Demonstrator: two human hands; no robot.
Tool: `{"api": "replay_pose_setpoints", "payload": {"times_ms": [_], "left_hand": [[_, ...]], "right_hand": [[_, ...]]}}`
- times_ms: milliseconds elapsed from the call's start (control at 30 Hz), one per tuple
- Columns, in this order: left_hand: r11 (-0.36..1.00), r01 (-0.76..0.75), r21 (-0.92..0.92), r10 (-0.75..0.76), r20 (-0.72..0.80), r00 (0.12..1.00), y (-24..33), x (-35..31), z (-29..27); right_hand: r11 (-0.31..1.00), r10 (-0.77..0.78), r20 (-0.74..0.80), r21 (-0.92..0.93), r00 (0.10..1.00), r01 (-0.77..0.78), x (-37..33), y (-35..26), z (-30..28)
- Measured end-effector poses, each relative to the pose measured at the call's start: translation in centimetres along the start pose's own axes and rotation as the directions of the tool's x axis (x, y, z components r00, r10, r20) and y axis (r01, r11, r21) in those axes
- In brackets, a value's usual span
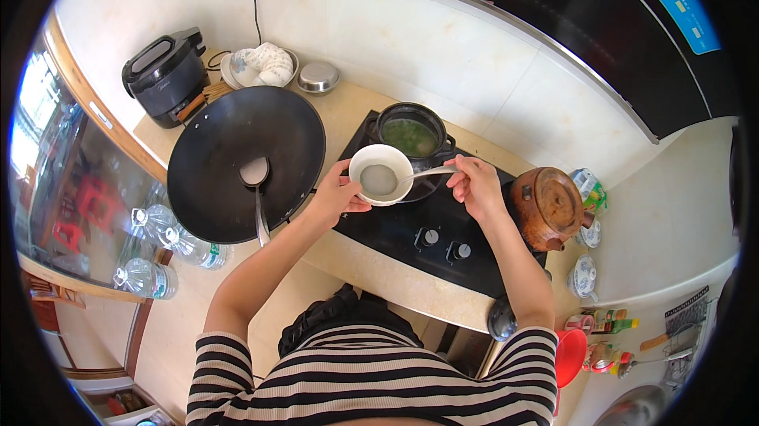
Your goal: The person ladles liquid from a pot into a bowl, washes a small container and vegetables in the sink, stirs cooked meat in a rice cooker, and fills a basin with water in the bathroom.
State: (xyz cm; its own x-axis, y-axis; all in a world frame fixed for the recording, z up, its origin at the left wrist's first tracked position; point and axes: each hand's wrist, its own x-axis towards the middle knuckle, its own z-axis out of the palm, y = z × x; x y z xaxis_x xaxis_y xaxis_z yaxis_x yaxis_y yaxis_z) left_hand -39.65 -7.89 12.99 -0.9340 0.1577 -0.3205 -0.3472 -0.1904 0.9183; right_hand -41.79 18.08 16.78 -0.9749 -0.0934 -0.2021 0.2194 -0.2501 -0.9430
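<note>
My left hand (pixel 336 195) is closed around the side of a small white bowl (pixel 381 155), held above the stove's front left part. A cloudy, pale liquid sits in the bowl. My right hand (pixel 476 185) pinches the handle of a metal spoon (pixel 431 172), whose tip dips into that liquid. Just behind the bowl, a black pot (pixel 410 109) with two handles stands on the stove, uncovered, holding greenish soup. To the left lies a large black wok (pixel 209 177) with a metal ladle (pixel 260 208) resting in it; the ladle's bowl looks whitish inside.
Two knobs (pixel 428 237) mark the black stove (pixel 371 232). A brown clay pot (pixel 553 204) stands at its right. Behind the wok are a dark cooker (pixel 164 70), white dishes (pixel 265 66) and a metal bowl (pixel 319 76). Plastic bottles (pixel 198 248) stand left; a range hood (pixel 514 11) hangs above.
</note>
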Motion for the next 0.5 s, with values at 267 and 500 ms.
{"api": "replay_pose_setpoints", "payload": {"times_ms": [267,500], "left_hand": [[1.000,-0.025,-0.015,0.025,0.014,1.000,1.7,1.3,0.4],[0.999,-0.042,-0.027,0.042,-0.021,0.999,2.1,1.5,0.4]], "right_hand": [[0.992,-0.115,-0.066,0.036,0.991,0.118,2.4,-4.1,-0.8],[0.971,-0.234,-0.226,-0.001,0.946,0.240,5.3,-4.8,-2.3]]}}
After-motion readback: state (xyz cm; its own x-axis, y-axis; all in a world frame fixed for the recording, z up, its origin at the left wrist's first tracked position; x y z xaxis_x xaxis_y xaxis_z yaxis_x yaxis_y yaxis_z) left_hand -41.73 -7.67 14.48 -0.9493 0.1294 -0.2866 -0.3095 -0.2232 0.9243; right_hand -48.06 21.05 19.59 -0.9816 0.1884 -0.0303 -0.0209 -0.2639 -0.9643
